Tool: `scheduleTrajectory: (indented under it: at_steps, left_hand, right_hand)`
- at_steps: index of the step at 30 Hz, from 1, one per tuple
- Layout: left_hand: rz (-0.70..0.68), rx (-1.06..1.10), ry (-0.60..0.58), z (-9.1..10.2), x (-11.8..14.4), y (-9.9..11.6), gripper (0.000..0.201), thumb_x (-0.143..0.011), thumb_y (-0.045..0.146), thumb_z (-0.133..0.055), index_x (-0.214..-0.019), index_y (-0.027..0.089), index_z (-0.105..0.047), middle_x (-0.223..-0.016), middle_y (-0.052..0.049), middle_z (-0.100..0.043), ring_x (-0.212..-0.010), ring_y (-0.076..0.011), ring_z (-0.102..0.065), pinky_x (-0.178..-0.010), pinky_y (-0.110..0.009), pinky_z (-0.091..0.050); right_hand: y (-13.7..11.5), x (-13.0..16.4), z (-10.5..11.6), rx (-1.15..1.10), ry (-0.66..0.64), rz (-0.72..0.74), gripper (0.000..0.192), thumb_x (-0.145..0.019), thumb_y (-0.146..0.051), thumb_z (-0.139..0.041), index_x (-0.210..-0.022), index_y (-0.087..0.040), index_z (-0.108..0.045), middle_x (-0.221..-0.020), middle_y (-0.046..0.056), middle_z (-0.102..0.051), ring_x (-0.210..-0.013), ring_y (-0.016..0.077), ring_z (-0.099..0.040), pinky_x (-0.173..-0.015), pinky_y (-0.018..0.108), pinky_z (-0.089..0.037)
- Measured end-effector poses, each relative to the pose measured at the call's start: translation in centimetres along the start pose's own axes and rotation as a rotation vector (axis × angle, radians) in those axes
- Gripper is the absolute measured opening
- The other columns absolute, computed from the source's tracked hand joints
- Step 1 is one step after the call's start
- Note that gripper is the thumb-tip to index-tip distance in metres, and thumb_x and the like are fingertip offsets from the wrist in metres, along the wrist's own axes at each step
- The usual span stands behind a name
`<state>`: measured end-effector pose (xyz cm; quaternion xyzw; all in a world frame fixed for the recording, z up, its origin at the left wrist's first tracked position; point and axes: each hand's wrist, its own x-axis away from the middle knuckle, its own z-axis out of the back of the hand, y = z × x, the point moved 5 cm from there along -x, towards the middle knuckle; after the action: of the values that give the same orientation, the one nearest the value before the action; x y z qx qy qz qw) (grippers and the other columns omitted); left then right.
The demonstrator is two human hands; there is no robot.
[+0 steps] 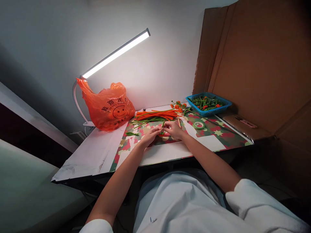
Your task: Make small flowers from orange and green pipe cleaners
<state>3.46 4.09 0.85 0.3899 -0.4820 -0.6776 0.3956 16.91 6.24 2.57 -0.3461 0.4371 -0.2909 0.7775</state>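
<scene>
My left hand (152, 135) and my right hand (174, 129) meet over the middle of the table mat. Pinched between the fingertips of both is a small green fuzzy stem (163, 124), which looks like a pipe cleaner and points upward. Its lower end is partly hidden by my fingers. Just beyond my hands lie a bundle of orange pipe cleaners (157, 114) and a bundle of green pipe cleaners (143, 122). A small bunch of green pieces (132, 134) rests left of my left hand. Green tape (199, 125) lies in a roll to the right.
A blue basket (208, 112) at the back right holds green pieces and orange flower heads. Orange flowers (177, 105) on stems lie beside it. An orange plastic bag (109, 108) stands back left under a lit lamp (116, 54). Cardboard (257, 64) walls the right side.
</scene>
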Motion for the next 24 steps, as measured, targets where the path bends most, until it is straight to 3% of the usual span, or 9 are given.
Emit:
scheduleTrajectory:
  at_steps: [9, 15, 20, 24]
  left_hand:
    - [-0.019, -0.055, 0.014, -0.2, -0.3, -0.2, 0.030, -0.078, 0.046, -0.054, -0.076, 0.017, -0.059, -0.075, -0.001, -0.058, -0.072, -0.0141, -0.053, -0.068, -0.025, -0.043]
    - [-0.129, -0.139, 0.242, 0.7, -0.3, 0.0, 0.026, -0.073, 0.042, -0.063, -0.077, 0.018, -0.057, -0.083, -0.002, -0.061, -0.077, -0.0147, -0.056, -0.069, -0.026, -0.046]
    - [-0.210, -0.302, 0.286, 0.9, -0.1, 0.5, 0.021, -0.076, 0.038, -0.061, -0.074, 0.018, -0.064, -0.088, -0.007, -0.066, -0.084, -0.0191, -0.060, -0.068, -0.028, -0.047]
    - [-0.323, -0.463, 0.342, 0.7, 0.5, 1.6, 0.016, -0.079, 0.032, -0.061, -0.072, 0.020, -0.069, -0.089, -0.008, -0.070, -0.087, -0.0218, -0.062, -0.082, -0.036, -0.046]
  right_hand:
    - [0.1, 0.0, -0.1, 0.000, -0.010, -0.016, 0.028, -0.077, -0.043, -0.062, -0.070, -0.015, -0.061, -0.065, 0.000, -0.056, -0.063, 0.0118, -0.047, -0.059, 0.024, -0.036]
    - [0.5, 0.1, 0.0, 0.071, 0.041, -0.018, 0.031, -0.078, -0.045, -0.060, -0.068, -0.016, -0.058, -0.062, -0.002, -0.052, -0.060, 0.0110, -0.044, -0.056, 0.023, -0.033]
    - [0.6, 0.1, 0.1, 0.128, 0.071, -0.027, 0.025, -0.078, -0.037, -0.059, -0.067, -0.016, -0.058, -0.062, -0.001, -0.054, -0.059, 0.0109, -0.044, -0.056, 0.023, -0.033]
    - [0.6, 0.1, 0.2, 0.139, 0.098, -0.051, 0.017, -0.077, -0.028, -0.058, -0.067, -0.015, -0.059, -0.061, -0.001, -0.054, -0.059, 0.0106, -0.044, -0.057, 0.023, -0.034]
